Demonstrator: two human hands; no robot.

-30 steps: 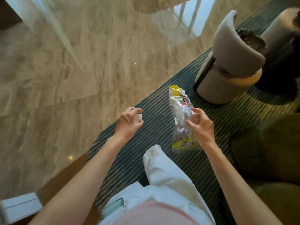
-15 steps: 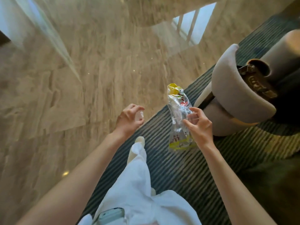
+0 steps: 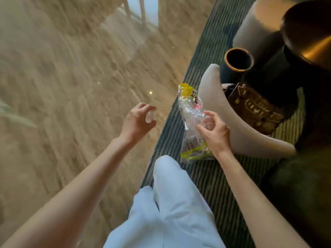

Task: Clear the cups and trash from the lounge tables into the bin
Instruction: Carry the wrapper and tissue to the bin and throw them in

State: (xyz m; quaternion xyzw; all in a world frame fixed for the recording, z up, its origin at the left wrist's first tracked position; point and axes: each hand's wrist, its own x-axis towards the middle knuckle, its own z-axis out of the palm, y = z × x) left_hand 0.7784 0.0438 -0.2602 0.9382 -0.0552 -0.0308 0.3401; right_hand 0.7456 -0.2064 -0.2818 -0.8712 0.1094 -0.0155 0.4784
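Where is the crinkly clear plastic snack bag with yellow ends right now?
The clear plastic snack bag with yellow ends hangs pinched in the right hand, over the striped carpet, beside the beige curved armchair.

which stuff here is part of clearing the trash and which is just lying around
Part of the job:
- clear plastic wrapper, held in the right hand
- small pale scrap, pinched in the left hand

Just there:
- beige armchair
- patterned brown bag on its seat
- dark round side table
- striped rug

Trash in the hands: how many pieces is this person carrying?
2. A clear plastic wrapper with yellow ends hangs from the right hand; a small pale scrap is pinched in the left hand. More could be hidden inside either grip.
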